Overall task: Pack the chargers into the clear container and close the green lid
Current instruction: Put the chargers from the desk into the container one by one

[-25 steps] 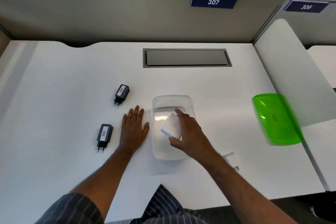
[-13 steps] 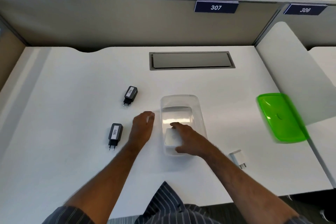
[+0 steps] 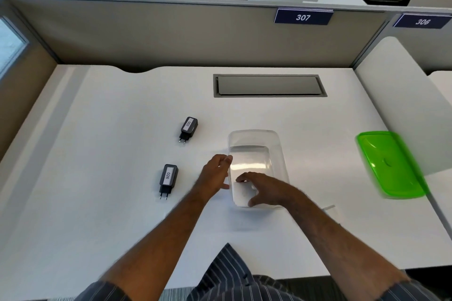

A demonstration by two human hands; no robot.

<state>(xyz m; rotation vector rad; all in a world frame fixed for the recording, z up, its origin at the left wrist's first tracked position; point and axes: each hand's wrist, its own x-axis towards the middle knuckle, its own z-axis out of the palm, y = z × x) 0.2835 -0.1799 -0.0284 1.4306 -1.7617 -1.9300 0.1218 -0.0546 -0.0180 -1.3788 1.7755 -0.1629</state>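
Partly hidden under the right hand (image 3: 266,189), a white charger (image 3: 241,194) lies loosely fingered; left hand (image 3: 215,175) grasps nothing.

My white desk (image 3: 102,178) fills most of the frame, with a grey cable hatch (image 3: 269,85) recessed at upper centre. Beige partition (image 3: 159,34) across the top, carrying blue number plates 307 (image 3: 303,17) and 306 (image 3: 422,22) at upper right. Window glass (image 3: 9,44) at far left; white divider panel (image 3: 403,105) at right edge.

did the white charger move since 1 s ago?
Yes. The white charger went from tilted above the container down to its near end, under the right hand.
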